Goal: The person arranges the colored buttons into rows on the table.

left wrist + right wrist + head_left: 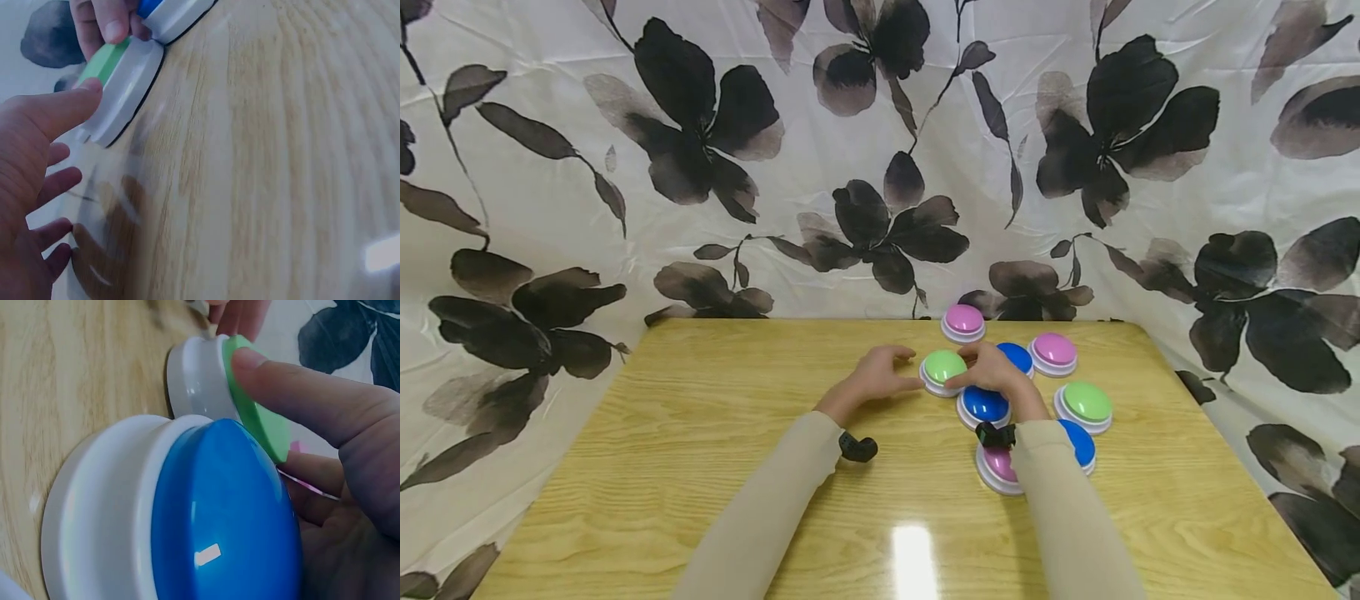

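A push button with a green dome (944, 365) on a white round base sits on the table, between the two hands. My right hand (996, 371) pinches it from the right, the thumb (269, 378) against the green dome and the fingers round its far side. At the button's left edge is my left hand (874, 375), fingers spread and loosely bent, its thumb tip (90, 87) right by the rim. Close under the right hand stands a blue push button (986, 404), large in the right wrist view. Another blue button (1017, 357) shows partly behind the right hand.
Pink buttons stand at the back edge (963, 322) and back right (1054, 352). A second green button (1084, 405) is further right. The right forearm partly covers a third blue button (1079, 443) and a pink one (997, 465). Floral cloth (820, 158) hangs behind the wooden table (737, 392).
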A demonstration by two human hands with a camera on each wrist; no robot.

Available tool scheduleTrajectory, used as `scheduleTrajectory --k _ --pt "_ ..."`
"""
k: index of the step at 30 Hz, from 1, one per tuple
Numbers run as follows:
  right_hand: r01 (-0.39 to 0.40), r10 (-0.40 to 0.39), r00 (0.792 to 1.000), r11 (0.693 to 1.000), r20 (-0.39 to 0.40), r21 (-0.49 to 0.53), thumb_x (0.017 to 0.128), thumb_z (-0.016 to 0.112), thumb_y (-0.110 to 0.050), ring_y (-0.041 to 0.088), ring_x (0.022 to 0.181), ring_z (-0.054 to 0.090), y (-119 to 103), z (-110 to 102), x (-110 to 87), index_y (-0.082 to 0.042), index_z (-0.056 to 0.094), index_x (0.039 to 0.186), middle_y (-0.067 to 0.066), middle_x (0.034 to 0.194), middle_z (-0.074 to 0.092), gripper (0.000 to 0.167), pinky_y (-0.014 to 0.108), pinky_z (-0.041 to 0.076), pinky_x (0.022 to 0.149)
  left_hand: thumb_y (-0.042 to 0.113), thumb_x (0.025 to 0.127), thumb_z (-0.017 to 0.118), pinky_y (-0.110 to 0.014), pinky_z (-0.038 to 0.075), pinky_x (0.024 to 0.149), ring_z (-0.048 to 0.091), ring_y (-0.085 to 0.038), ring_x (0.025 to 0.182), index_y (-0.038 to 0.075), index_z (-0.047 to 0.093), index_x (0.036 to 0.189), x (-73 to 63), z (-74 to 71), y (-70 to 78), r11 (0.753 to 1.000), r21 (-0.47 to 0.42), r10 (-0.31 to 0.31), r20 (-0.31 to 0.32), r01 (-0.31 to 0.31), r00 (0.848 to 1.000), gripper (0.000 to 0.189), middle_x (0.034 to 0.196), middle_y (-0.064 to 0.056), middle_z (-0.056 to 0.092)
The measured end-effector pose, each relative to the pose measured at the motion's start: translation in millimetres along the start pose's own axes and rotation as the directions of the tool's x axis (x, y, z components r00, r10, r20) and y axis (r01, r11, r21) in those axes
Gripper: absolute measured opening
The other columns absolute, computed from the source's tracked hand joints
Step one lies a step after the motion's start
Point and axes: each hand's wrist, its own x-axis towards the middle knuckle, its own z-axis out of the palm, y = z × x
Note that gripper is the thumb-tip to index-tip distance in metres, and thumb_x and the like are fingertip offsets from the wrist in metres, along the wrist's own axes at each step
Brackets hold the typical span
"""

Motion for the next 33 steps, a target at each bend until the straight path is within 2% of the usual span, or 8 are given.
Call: scheduleTrajectory --k 5,9,18,26,33 --pt "0.01 -0.01 0.999 1.0 0.034 0.002 0.073 0.087 -0.025 0.031 0.111 0.055 0.3 -0.6 1.7 0.002 0.055 0.131 0.017 0.123 0.06 0.072 0.046 0.042 0.099 0.047 0.077 0.08 -0.04 0.038 0.104 0.053 -0.024 0.121 0.008 0.061 0.13 10.6 4.8 -1.2 0.999 0.034 0.01 0.012 -0.011 1.0 0.068 0.126 -0.007 0.063" --pt "0.026 -0.027 0.998 1.0 0.058 0.006 0.073 0.086 -0.024 0.03 0.109 0.057 2.5 0.5 4.0 0.001 0.056 0.13 0.016 0.121 0.062 0.069 0.046 0.043 0.098 0.047 0.072 0.083 -0.043 0.035 0.104 0.052 -0.024 0.121 0.01 0.064 0.127 14.6 10.2 -2.6 0.999 0.046 0.017 -0.007 -0.016 1.0 0.069 0.124 -0.004 0.064" --pt "0.018 -0.018 0.999 1.0 0.027 0.023 0.07 0.088 -0.024 0.027 0.105 0.059 6.9 2.0 7.8 -0.001 0.06 0.127 0.012 0.116 0.064 0.068 0.044 0.045 0.096 0.047 0.069 0.085 -0.049 0.031 0.104 0.051 -0.024 0.12 0.011 0.067 0.124 16.9 17.4 -5.4 0.998 0.055 0.032 -0.053 -0.029 0.998 0.068 0.123 -0.002 0.065" --pt "0.04 -0.042 0.998 0.998 0.049 0.044 0.071 0.088 -0.021 0.029 0.108 0.058 -8.7 4.8 10.4 -0.002 0.06 0.127 0.013 0.121 0.062 0.065 0.046 0.044 0.096 0.035 0.071 0.087 -0.039 0.037 0.105 0.055 -0.023 0.118 0.004 0.066 0.122 9.9 5.3 -11.3 0.996 -0.052 0.063 -0.058 -0.066 0.996 0.064 0.12 -0.007 0.066" --pt "0.067 -0.068 0.997 0.997 0.045 0.029 0.071 0.088 -0.021 0.028 0.106 0.059 -24.3 18.5 12.9 0.0 0.061 0.125 0.013 0.12 0.062 0.063 0.041 0.048 0.093 0.033 0.071 0.088 -0.04 0.036 0.106 0.054 -0.025 0.119 0.002 0.064 0.122 -3.5 -9.8 -22.2 0.995 -0.078 0.056 -0.057 -0.06 0.997 0.065 0.118 -0.008 0.065"
